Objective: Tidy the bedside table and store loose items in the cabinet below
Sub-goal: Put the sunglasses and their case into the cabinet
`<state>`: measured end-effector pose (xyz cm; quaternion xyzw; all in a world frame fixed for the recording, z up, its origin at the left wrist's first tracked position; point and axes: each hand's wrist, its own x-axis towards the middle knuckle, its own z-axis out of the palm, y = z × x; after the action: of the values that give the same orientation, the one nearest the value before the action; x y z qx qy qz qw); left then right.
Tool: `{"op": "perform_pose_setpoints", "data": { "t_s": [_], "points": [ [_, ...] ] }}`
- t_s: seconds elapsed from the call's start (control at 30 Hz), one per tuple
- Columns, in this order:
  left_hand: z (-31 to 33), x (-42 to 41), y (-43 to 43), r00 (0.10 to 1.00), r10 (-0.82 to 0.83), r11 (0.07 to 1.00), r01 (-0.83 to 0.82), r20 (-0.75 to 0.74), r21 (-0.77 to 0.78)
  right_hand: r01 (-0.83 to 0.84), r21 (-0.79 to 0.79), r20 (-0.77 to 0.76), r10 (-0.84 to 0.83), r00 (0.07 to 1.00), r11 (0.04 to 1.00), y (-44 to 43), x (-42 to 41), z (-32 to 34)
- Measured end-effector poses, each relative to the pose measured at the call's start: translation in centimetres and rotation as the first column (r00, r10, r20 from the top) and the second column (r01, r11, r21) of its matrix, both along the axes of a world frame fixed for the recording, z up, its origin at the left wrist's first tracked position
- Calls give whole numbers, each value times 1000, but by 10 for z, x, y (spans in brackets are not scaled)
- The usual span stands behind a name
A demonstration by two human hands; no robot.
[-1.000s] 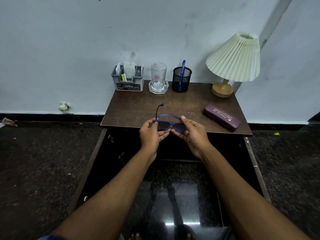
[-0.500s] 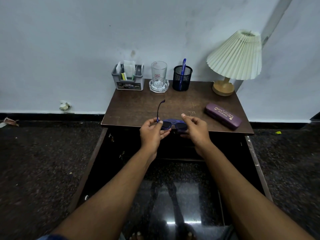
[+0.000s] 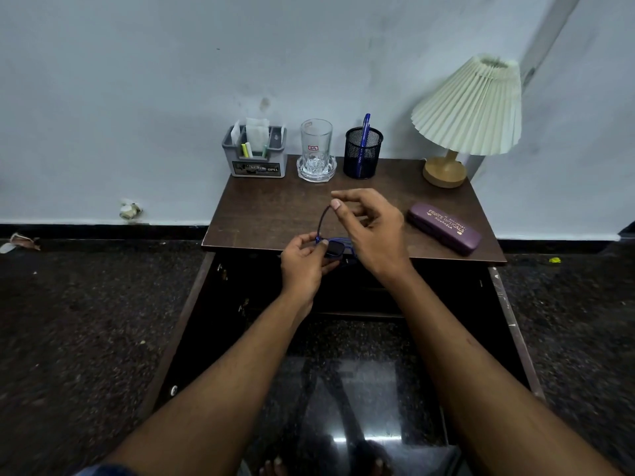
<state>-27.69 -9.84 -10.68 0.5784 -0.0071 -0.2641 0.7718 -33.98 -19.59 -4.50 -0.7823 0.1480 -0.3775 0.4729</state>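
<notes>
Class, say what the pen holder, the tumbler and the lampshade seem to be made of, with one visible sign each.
Pen holder: black metal mesh, probably; you see through its grid.
Tumbler: clear glass, seemingly; transparent with a faceted base.
Lampshade: pleated fabric or paper, matte cream; which one is unclear.

— What stands along the back, by the wall (image 3: 137, 80)?
— A grey desk organiser (image 3: 256, 156) with slips of paper and markers in it, then a clear glass (image 3: 316, 142) on a cut-glass coaster (image 3: 316, 171), then a black mesh pen cup (image 3: 363, 152) holding a blue pen (image 3: 365, 132).
— And to the right?
— A lamp (image 3: 464, 111) with a pleated cream shade on a round wooden base.
— Anything on the floor (image 3: 86, 321)?
— Dark speckled stone. A crumpled scrap (image 3: 129, 209) lies against the skirting at left, and a small yellow bit (image 3: 554, 260) at right.
</notes>
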Motion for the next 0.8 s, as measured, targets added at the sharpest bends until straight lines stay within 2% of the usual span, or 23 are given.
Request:
{"op": "perform_pose_setpoints", "data": {
  "t_s": [0.13, 0.3, 0.37, 0.57, 0.73, 0.8],
  "points": [
    [0, 0, -1, 1000, 2, 1000, -2, -6, -6, 108, 95, -48, -103, 993, 990, -15, -4, -3],
    [1, 4, 0, 997, 10, 998, -15, -71, -68, 172, 255, -122, -145, 982, 951, -35, -12, -18],
    [1, 5, 0, 995, 16, 996, -24, -95, -88, 182, 323, -149, -140, 979, 929, -38, -16, -27],
    [0, 6, 0, 996, 5, 997, -12, -90, -77, 242, 398, -261, -144, 955, 885, -44, -21, -44],
    [1, 5, -1, 998, -39, 997, 36, -58, -65, 215, 580, -323, -21, 946, 786, -42, -21, -47],
    [-1, 5, 0, 999, -51, 999, 50, -14, -19, 221, 570, -334, -22, 942, 792, -40, -20, -46]
  ]
}}
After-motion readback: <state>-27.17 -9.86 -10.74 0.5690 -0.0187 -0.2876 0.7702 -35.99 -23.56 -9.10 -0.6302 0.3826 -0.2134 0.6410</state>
